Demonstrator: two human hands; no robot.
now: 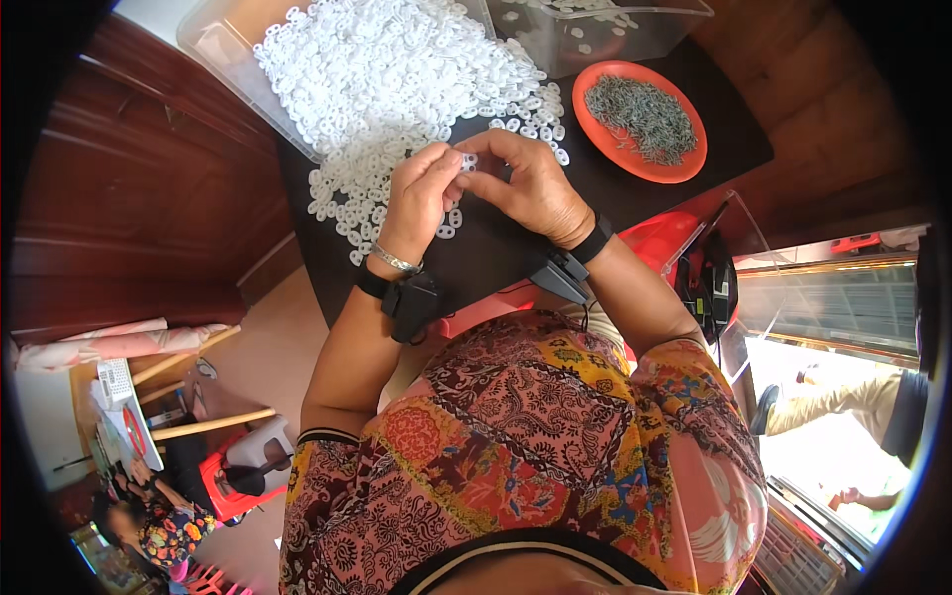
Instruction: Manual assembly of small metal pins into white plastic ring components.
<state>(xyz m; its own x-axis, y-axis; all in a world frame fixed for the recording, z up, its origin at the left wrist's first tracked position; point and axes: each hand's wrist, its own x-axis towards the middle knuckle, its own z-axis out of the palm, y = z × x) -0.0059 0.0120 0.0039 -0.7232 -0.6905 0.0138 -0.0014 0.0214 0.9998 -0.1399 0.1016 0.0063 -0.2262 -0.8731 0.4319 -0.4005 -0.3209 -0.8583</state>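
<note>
A small white oval plastic piece with two holes [469,161] sits at the fingertips where my two hands meet, above the dark table. My left hand [415,203] is closed, its thumb and fingers pinching the piece from the left. From the other side my right hand [531,188] closes on it with thumb and forefinger. Whether a screw is also between the fingers is hidden. A big heap of like white pieces [382,74] spills from a clear plastic bin [302,139] onto the table just beyond and left of my hands.
To the right, an orange plate [684,174] holds a pile of small grey metal screws or nails [645,119]. A second clear bin [595,50] with some white pieces stands at the far edge. Another person [164,526] is at the lower left; a person's leg [838,407] shows at right.
</note>
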